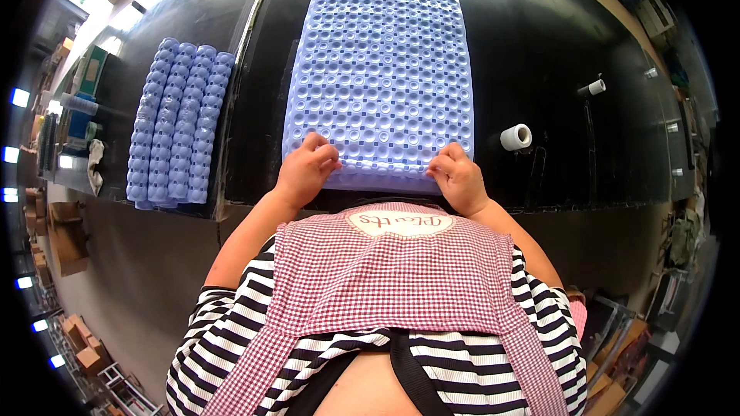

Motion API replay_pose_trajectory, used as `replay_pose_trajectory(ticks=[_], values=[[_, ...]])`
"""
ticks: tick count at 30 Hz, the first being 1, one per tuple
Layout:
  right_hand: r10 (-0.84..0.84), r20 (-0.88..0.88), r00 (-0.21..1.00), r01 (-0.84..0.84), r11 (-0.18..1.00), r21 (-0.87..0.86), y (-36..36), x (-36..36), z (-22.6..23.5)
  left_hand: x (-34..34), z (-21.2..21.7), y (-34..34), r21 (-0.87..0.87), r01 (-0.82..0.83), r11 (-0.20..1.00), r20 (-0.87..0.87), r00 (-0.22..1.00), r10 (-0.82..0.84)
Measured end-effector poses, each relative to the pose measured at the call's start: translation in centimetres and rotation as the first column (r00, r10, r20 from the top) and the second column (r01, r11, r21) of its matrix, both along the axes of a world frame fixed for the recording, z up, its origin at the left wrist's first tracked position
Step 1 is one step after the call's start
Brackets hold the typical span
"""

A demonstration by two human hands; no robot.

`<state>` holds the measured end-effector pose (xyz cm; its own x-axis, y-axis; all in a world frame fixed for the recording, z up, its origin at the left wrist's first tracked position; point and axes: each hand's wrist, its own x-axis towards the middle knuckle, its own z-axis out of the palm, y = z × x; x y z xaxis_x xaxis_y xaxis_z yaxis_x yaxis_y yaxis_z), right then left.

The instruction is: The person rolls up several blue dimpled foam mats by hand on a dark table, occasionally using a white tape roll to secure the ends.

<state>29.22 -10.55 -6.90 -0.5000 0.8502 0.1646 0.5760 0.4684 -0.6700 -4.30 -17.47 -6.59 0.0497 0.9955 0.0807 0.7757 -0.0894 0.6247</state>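
Note:
A long light-blue bubbled mat [378,69] with small dark-blue squares lies stretched away from me on the black table. Its near edge is lifted and folded over slightly. My left hand [310,166] pinches that edge near the left corner, its fingers closed on the mat. At the right corner my right hand [456,175] grips the same edge between thumb and fingers. Both hands are level with each other, close to the table's front edge.
Several rolled blue mats [181,123] lie side by side on the left of the black table [532,38]. A white roll [516,137] lies right of the mat, and a smaller white roll [597,87] sits farther right. Cardboard boxes [85,343] stand at the lower left.

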Motion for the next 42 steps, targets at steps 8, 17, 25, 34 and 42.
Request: replay_pose_trajectory(ticks=[8,17,25,34,42], values=[[0.136,0.133,0.982,-0.173,0.929,0.328,0.0,-0.1,1.8,0.0,0.5,-0.9,0.398,0.187,0.898,-0.315,0.947,-0.057],[0.01,0.125,0.992,-0.02,0.996,0.082,3.0,-1.0,2.0,-0.2,0.3,2.8,0.185,0.13,0.974,-0.285,0.956,-0.074],[-0.042,0.329,0.943,-0.117,0.886,0.448,2.2,-1.2,-0.3,0.9,-0.3,2.6,0.222,0.156,0.963,-0.464,0.885,-0.036],[0.055,0.387,0.92,-0.177,0.941,0.287,0.4,0.2,-2.5,2.8,-0.4,-0.4,0.092,0.095,0.991,-0.411,0.911,-0.049],[-0.139,0.419,0.897,-0.088,0.874,0.478,13.9,-3.2,-2.0,3.4,1.7,13.3,-0.17,-0.08,0.982,-0.453,0.892,-0.006]])
